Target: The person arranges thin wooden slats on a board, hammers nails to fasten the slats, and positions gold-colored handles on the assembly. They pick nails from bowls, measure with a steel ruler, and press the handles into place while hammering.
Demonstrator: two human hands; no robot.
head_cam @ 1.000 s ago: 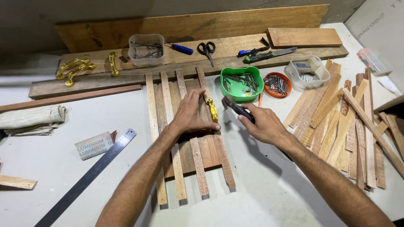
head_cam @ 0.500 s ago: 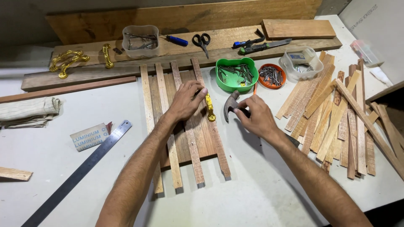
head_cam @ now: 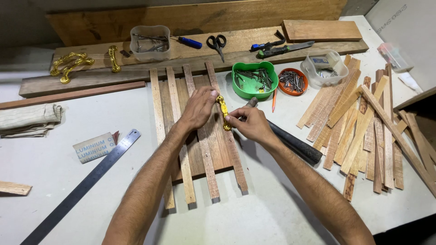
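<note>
Desk point(head_cam: 281, 213) was white and carried everything. Landmark: slatted wooden panel point(head_cam: 200, 136), flat at desk centre. Long planks point(head_cam: 190, 54) lay beyond the panel; loose wood strips point(head_cam: 363, 118) were heaped well to its right; steel ruler point(head_cam: 81, 188) lay diagonally to its left. Green tub of nails point(head_cam: 254, 79) stood just past the panel's top right corner. Left hand point(head_cam: 197, 109) rested flat on the panel's upper slats, fingers extended, thumb touching the gold handle point(head_cam: 223, 112). Right hand point(head_cam: 250, 124), at the panel's right edge, had fingers pinched on the handle's lower end while gripping a hammer point(head_cam: 290, 140). The handle lay lengthwise on the rightmost slat.
</note>
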